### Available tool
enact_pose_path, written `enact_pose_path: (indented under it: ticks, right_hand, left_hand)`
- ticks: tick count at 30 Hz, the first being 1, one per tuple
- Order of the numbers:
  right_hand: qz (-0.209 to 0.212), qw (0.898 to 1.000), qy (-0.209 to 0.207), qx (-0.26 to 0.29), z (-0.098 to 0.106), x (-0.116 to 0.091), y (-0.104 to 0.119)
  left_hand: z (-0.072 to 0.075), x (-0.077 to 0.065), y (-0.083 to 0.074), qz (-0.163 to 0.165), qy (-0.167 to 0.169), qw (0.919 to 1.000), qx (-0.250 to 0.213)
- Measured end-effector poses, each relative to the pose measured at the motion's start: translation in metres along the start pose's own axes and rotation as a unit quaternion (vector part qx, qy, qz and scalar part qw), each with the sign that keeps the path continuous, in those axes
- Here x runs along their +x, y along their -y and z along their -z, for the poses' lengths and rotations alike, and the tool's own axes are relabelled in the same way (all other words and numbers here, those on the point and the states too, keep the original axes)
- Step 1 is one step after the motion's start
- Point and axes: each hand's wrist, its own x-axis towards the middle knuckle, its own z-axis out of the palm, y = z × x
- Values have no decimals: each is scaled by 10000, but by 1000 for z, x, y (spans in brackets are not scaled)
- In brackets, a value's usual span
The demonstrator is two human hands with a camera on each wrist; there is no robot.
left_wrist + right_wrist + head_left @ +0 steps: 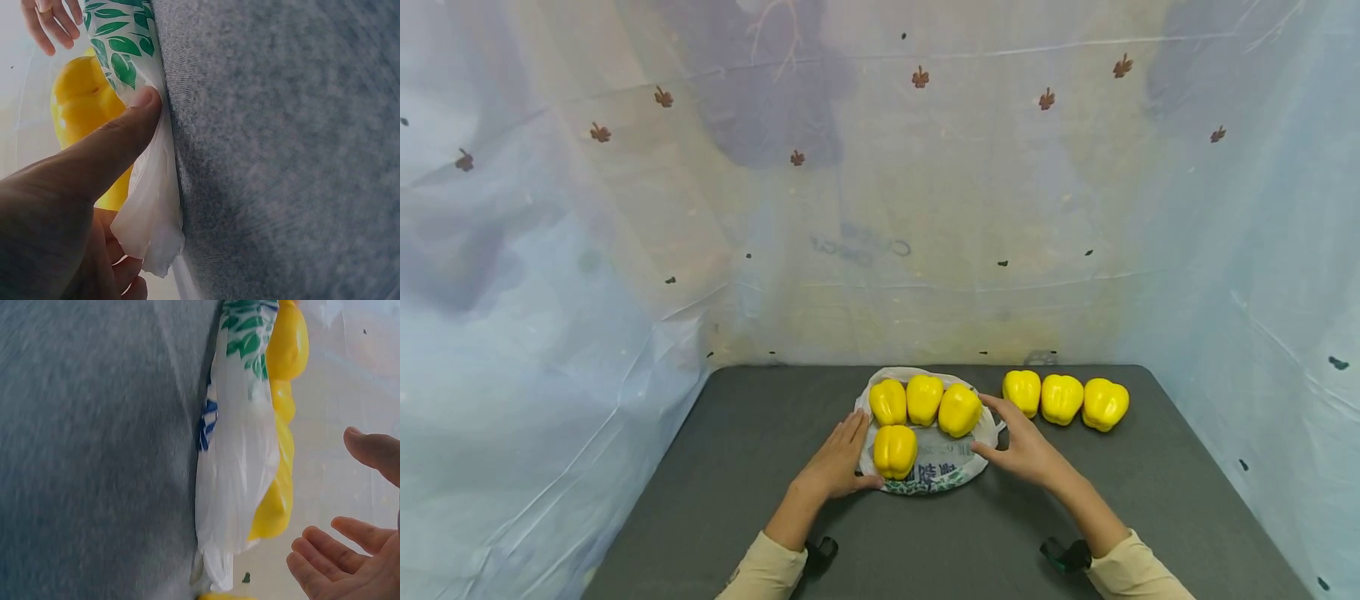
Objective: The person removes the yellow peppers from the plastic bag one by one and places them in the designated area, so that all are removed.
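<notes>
A white plastic bag (pixel 951 477) with green leaf print lies spread on the dark table, its rim rolled into an open oval. Several yellow bell peppers sit in it: a row along the back, with one bell pepper (pixel 895 452) in front at the left. My left hand (pixel 838 462) rests along the bag's left side; in the left wrist view the thumb (pixel 128 128) lies straight against the bag's rim. Spread beside the bag's right side is my right hand (pixel 1030 450), holding nothing. The right wrist view shows its fingers (pixel 325 553) apart from the bag.
Three more yellow bell peppers, the middle bell pepper (pixel 1062 400) among them, stand in a row at the table's back right. Behind the grey table (pixel 760 425) hangs a pale patterned curtain (pixel 880 208), which also runs along both sides.
</notes>
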Motion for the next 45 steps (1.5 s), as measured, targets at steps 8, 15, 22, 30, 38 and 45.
enact_pose_path:
  ticks: [8,15,22,30,38,45]
  right_hand:
    - [9,9994,318,136,-14,4,9]
    - [-97,9978,546,361,-25,7,17]
    - [-204,9959,749,475,-37,12,27]
    - [106,9938,914,632,-50,18,34]
    - [527,9904,1067,697,-64,23,34]
    - [566,9910,1032,645,-74,27,39]
  left_hand:
    - [-2,0,2,3,-55,10000,30]
    - [-2,0,2,-37,-95,9999,3]
    - [-3,-1,3,-30,-77,10000,-16]
    - [-4,-1,4,-43,-125,9999,37]
    - [-1,-2,2,-58,-130,9999,52]
    - [-3,-3,3,-27,-141,9999,87]
